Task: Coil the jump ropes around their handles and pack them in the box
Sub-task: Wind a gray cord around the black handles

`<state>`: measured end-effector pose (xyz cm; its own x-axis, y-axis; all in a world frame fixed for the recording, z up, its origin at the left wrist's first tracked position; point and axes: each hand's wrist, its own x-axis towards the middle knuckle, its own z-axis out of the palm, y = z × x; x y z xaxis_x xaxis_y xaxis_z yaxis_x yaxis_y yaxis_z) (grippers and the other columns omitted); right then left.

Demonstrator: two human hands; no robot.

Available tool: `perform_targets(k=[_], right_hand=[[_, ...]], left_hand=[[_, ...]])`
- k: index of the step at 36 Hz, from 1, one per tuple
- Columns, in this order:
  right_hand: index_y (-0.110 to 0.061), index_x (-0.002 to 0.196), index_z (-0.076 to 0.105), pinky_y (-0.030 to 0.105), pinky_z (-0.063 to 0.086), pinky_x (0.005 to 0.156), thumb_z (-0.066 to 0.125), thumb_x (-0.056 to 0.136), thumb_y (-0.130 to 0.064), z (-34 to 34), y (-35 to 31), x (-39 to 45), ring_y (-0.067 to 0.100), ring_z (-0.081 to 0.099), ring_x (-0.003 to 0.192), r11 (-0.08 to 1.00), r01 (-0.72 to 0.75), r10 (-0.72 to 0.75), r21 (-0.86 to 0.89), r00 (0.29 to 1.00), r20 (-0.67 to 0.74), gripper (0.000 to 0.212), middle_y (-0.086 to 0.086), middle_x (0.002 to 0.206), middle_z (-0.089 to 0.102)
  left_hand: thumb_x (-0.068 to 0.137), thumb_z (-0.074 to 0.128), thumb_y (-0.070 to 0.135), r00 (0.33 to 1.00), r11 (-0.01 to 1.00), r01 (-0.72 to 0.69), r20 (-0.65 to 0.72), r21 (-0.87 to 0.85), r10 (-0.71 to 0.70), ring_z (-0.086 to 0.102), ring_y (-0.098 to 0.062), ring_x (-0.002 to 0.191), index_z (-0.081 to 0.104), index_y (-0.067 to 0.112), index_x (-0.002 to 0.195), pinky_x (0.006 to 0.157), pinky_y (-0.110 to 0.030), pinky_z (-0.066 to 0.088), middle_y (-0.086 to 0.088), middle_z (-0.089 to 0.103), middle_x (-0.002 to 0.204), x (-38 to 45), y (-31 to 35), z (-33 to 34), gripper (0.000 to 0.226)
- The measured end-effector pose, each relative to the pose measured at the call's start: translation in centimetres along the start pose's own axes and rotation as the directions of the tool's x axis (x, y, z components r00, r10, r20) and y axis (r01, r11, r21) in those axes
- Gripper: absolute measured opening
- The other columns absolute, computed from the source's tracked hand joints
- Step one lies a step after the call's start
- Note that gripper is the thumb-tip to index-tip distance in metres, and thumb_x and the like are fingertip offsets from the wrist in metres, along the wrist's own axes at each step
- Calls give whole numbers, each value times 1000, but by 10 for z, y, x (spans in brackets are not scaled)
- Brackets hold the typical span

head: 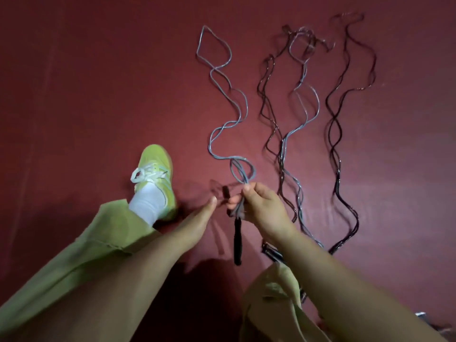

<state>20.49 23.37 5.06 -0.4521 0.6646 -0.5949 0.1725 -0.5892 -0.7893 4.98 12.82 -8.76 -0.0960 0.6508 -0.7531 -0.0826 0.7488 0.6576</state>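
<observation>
Both hands: right (256, 206) pinches grey rope (223, 99) w/ handle (237, 240), left (197, 218) fingers straight beside.

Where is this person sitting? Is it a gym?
Maybe a gym or playroom floor, though I can't be sure. The person sits on a smooth dark red floor, wearing a sporty green sneaker, with several jump ropes stretched out in front.

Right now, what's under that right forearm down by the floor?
Under the right forearm lie black handles and the near ends of the grey and black ropes on the red floor. The arm covers how they join.
</observation>
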Motion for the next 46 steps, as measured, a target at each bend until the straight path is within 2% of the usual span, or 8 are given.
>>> perform_targets(k=[7,12,16,23,28,32,39,46], right_hand=[[-9,86,48,28,57,61,40,103,-14,25,-85,-56,15,67,62,994,60,-64,87,997,49,19,2,67,68],[-11,85,49,32,58,65,42,102,-17,33,-124,-100,19,68,64,984,67,-75,166,996,46,20,4,68,69],[-11,84,49,33,56,68,42,102,-19,36,-143,-133,18,70,64,970,95,-102,225,995,22,21,3,68,70],[-9,91,51,27,58,57,42,104,-22,33,-145,-170,17,70,61,914,148,-99,377,984,-146,20,2,63,70],[-13,84,53,30,49,63,45,102,-25,11,-136,-178,17,63,65,978,162,-196,-130,928,-317,22,3,73,67],[-17,109,58,40,46,96,43,100,-30,-3,-127,-188,21,60,105,876,136,-334,-463,864,-378,22,3,111,66],[-13,132,55,13,29,94,41,103,-21,4,-125,-181,10,47,122,579,344,-434,-739,897,78,34,0,132,57],[-9,80,52,38,42,73,40,103,-26,7,-125,-152,21,52,73,530,418,-324,-738,904,279,32,2,73,53]], left_hand=[[97,43,33,919,919,-394,19,-15,394,43,18,113,46,25,130,101,-4,26,16,47,126,-131,138,18,33],[74,56,29,877,893,-435,173,-113,449,55,23,82,52,24,103,81,-3,40,14,57,101,-185,166,29,30],[55,70,43,881,906,-423,233,-3,412,57,-7,94,55,22,102,86,-16,44,1,59,103,-213,172,42,54],[70,70,20,918,904,-375,222,208,329,62,-10,58,57,17,83,65,-23,49,1,64,68,-253,184,50,19],[84,56,1,931,879,-365,92,306,354,46,-9,40,49,15,84,46,-20,40,0,49,58,-269,195,46,15],[81,55,1,937,855,-344,81,388,340,41,-13,40,47,17,79,45,-22,35,1,45,54,-273,198,45,18],[70,56,21,947,722,-305,121,621,296,48,-18,59,55,13,95,57,-36,40,-2,54,73,-258,201,44,26],[56,68,25,965,947,-187,231,260,128,42,-12,43,51,14,80,48,-25,33,1,46,58,-247,204,34,31]])
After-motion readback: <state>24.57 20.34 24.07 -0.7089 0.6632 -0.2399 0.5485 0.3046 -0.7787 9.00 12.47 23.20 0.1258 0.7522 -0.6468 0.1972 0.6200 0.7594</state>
